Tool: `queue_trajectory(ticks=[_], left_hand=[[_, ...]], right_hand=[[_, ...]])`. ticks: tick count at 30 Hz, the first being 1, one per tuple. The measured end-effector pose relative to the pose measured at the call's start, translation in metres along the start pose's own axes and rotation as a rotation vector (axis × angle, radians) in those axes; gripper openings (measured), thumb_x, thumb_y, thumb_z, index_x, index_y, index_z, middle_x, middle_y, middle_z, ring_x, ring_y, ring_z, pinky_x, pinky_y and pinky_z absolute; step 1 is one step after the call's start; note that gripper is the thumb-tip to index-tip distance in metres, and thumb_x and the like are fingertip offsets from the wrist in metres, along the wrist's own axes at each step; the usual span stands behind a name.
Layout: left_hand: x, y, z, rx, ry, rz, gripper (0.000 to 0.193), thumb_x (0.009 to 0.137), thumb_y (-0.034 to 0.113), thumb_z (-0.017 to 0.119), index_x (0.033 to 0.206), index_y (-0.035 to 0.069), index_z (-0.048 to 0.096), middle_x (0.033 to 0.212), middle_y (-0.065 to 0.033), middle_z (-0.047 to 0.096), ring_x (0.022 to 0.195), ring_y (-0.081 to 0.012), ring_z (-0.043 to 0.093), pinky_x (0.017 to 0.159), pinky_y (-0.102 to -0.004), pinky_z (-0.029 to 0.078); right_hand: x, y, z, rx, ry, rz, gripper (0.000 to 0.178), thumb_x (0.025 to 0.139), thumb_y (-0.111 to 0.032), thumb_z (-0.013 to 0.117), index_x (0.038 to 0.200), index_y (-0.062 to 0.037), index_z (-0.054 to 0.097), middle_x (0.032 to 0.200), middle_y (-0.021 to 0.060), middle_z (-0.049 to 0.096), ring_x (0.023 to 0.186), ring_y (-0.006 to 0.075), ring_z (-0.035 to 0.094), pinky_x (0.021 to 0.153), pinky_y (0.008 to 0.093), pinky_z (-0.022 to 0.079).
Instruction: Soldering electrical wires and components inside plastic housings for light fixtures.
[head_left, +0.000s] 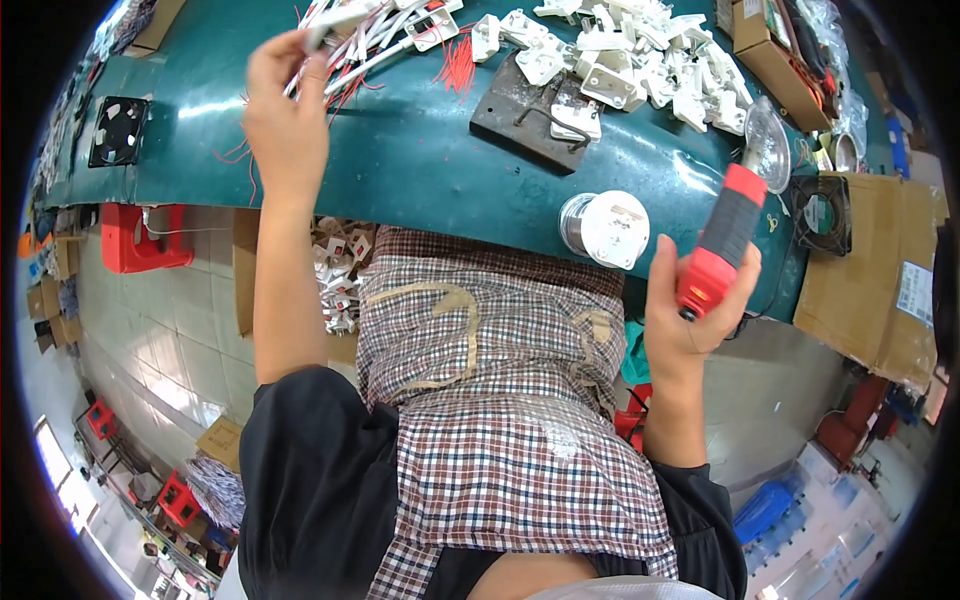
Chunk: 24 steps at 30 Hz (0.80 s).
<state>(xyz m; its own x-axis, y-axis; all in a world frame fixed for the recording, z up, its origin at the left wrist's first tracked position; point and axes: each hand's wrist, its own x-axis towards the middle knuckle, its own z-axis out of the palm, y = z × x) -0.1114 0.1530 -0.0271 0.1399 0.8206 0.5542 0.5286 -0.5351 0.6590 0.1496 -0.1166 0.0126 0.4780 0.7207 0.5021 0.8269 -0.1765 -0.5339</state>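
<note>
My right hand (pixel 700 290) is wrapped round the red and black handle of a soldering iron (pixel 728 235). The iron's far end points up and away, beside a round clear dish (pixel 768 145). At the far left of the bench, my left hand (pixel 287 105) has its fingers closed on a white plastic piece (pixel 345 16), partly hidden and blurred. Around those fingers lies a bundle of white cables (pixel 375 62) with thin red wires (pixel 457 66). Between the hands, a dark metal block (pixel 510 118) with a bent rod carries a white plastic part (pixel 577 122).
A spool of solder wire (pixel 615 228) stands at the bench's near edge. White plastic parts (pixel 650 70) are heaped at the back. Small black fans sit at the left (pixel 119 131) and right (pixel 822 215). Cardboard boxes (pixel 865 275) flank the right side; a red stool (pixel 145 240) stands below left.
</note>
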Motion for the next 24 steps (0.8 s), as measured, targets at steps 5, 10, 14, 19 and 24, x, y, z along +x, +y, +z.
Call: queue_trajectory(ticks=[5,10,14,19,24], left_hand=[[0.033,0.021,-0.014,-0.409,0.127,0.040,0.028,0.106,0.013,0.048,0.128,-0.004,0.051,0.111,-0.0117,0.067,0.096,-0.0163,0.068,0.081,-0.0256,0.053],[0.033,0.058,-0.009,-0.622,-0.187,-0.212,0.034,0.101,0.013,0.047,0.132,-0.001,0.051,0.099,-0.0074,0.066,0.058,-0.0026,0.039,0.049,-0.0167,0.030],[0.006,0.130,0.000,-0.747,-0.498,-0.505,0.038,0.101,0.018,0.047,0.135,0.000,0.049,0.106,-0.0128,0.070,0.057,-0.0025,0.042,0.044,-0.0168,0.028],[-0.029,0.162,0.015,-0.850,-0.732,-0.485,0.035,0.102,0.018,0.045,0.133,0.001,0.048,0.105,-0.0107,0.070,0.057,-0.0016,0.045,0.045,-0.0151,0.030],[-0.051,0.177,0.016,-0.866,-0.806,-0.478,0.027,0.102,0.006,0.049,0.128,0.001,0.052,0.098,-0.0034,0.065,0.069,-0.0054,0.053,0.060,-0.0200,0.044]], right_hand=[[-0.008,0.003,-0.010,0.177,0.090,0.075,0.056,0.081,0.002,0.078,0.127,0.0061,0.046,0.102,0.0128,0.058,0.086,0.0196,0.058,0.073,0.0287,0.050],[0.006,-0.009,-0.027,0.193,-0.015,0.102,0.042,0.087,0.004,0.072,0.123,0.0026,0.049,0.086,0.0049,0.061,0.085,0.0121,0.058,0.080,0.0281,0.048],[0.021,-0.029,-0.028,0.509,-0.075,0.242,0.047,0.088,0.009,0.068,0.129,0.0026,0.047,0.095,0.0059,0.060,0.084,0.0128,0.063,0.082,0.0283,0.050],[0.037,-0.052,-0.014,0.829,-0.061,0.268,0.049,0.087,0.012,0.066,0.130,-0.0013,0.045,0.105,0.0097,0.061,0.092,0.0175,0.068,0.078,0.0277,0.053],[0.042,-0.024,0.004,0.622,-0.086,0.012,0.045,0.085,0.005,0.072,0.123,-0.0020,0.049,0.110,0.0122,0.067,0.096,0.0177,0.065,0.079,0.0297,0.052]])
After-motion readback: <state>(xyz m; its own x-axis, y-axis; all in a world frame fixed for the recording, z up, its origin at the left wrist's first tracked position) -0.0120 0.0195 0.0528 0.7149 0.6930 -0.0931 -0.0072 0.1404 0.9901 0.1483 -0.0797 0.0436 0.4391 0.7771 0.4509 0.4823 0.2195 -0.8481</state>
